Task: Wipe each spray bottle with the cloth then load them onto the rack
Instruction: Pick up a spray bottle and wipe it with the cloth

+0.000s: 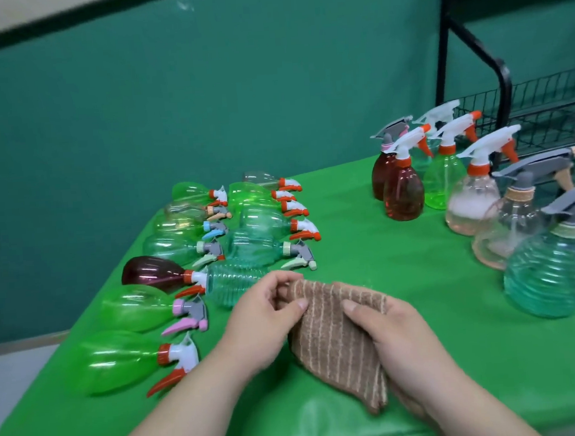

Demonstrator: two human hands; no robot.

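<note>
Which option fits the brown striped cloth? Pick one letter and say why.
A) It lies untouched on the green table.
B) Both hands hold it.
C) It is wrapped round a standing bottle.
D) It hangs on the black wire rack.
B: the left hand pinches the upper left edge of the cloth and the right hand grips its right side.

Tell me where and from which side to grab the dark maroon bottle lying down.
Take the dark maroon bottle round its tapered shoulder beside the orange collar, from above. It lies flat, a green bottle close in front and a ribbed teal bottle by its trigger, so the top looks freest.
</note>
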